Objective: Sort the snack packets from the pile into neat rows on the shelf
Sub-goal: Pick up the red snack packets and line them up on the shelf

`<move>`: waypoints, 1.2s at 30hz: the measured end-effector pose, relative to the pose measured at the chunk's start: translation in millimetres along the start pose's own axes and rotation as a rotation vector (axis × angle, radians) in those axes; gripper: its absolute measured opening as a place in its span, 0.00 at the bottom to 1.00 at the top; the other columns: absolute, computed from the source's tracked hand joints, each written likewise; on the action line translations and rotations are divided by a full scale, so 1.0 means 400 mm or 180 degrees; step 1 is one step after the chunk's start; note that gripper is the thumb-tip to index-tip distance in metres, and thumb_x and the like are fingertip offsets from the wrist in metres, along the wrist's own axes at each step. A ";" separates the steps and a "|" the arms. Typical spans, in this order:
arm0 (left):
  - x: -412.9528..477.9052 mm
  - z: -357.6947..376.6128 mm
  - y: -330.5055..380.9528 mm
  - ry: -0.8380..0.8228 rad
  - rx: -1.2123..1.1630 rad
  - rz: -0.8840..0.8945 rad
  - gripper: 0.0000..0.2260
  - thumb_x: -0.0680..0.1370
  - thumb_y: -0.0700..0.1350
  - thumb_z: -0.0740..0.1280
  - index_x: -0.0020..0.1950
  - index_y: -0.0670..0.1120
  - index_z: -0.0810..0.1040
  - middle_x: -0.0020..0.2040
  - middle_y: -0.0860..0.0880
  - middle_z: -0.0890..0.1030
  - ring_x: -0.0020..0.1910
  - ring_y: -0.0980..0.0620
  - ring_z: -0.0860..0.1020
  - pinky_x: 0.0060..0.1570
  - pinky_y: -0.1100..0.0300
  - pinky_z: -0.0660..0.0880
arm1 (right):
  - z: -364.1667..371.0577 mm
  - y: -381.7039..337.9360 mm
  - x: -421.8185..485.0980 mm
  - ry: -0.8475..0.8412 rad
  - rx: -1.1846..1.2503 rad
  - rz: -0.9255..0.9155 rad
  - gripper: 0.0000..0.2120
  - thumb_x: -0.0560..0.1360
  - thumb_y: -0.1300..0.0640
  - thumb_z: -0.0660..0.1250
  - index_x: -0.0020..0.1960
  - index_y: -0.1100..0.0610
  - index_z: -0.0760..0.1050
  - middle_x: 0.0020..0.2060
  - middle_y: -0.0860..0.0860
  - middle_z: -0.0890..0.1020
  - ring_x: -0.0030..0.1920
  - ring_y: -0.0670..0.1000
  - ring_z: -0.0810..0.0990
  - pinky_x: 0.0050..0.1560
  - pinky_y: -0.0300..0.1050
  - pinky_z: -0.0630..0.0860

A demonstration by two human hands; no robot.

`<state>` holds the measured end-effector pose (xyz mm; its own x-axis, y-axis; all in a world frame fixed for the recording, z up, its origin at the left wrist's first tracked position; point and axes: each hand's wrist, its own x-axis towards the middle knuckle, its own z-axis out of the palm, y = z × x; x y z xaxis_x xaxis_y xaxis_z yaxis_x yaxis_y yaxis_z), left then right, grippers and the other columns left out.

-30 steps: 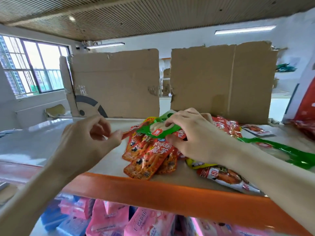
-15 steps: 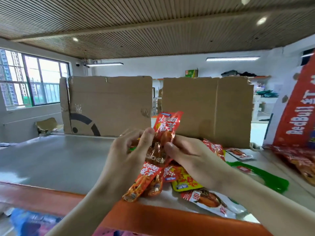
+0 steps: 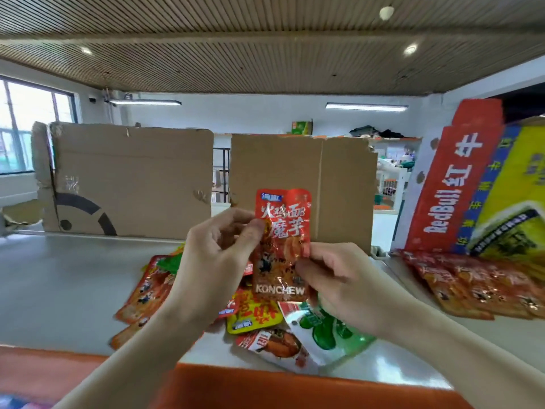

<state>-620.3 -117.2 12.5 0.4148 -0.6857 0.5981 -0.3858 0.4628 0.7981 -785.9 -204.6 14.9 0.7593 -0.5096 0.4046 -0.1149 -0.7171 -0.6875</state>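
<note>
Both forearms reach up from the bottom of the view and meet at the middle. The left hand is raised with its back to the camera. Its grip is closed on the left edge of a red packet, thumb pressed on the front and fingers curled behind. The right hand sits a little lower and pinches the packet's right edge, with the other fingers curled in.

The packet stands upright in the air between the two hands, above the pile and in front of a cardboard sheet. It is glossy and creased, with large white characters near the top, a small blue label in its upper left corner and "KONCHEW" across a brown band at the bottom.

The pile lies on the grey shelf just behind its orange front edge: red packets to the left, a yellow packet, a green-and-white packet. To the right, a row of red packets lies overlapped below a Red Bull box.
</note>
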 end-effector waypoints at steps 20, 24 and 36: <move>0.001 0.331 0.045 -0.0485 0.0181 0.0162 0.12 0.79 0.49 0.66 0.43 0.41 0.81 0.39 0.41 0.82 0.42 0.37 0.78 0.41 0.50 0.76 | -0.279 0.134 -0.210 0.1017 -0.0698 -0.0053 0.15 0.78 0.58 0.67 0.34 0.47 0.75 0.25 0.43 0.76 0.28 0.44 0.76 0.34 0.42 0.73; -0.003 0.401 0.052 -0.0508 0.0229 0.0211 0.12 0.80 0.46 0.66 0.42 0.40 0.81 0.34 0.45 0.82 0.33 0.50 0.78 0.33 0.60 0.75 | -0.326 0.169 -0.249 0.0898 -0.0594 0.0032 0.11 0.78 0.57 0.67 0.37 0.56 0.78 0.28 0.48 0.78 0.30 0.47 0.76 0.35 0.48 0.74; -0.008 0.595 0.092 -0.0734 0.0366 -0.0046 0.12 0.76 0.53 0.66 0.43 0.45 0.81 0.40 0.49 0.85 0.42 0.47 0.83 0.43 0.51 0.83 | -0.469 0.245 -0.344 0.0837 -0.0591 0.0119 0.12 0.78 0.57 0.68 0.37 0.59 0.78 0.31 0.47 0.80 0.32 0.46 0.77 0.32 0.48 0.76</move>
<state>-831.9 -231.7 22.9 0.2273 -0.8078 0.5439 -0.4779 0.3941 0.7851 -1021.7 -294.0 5.0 0.5637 -0.6252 0.5398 -0.2728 -0.7578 -0.5927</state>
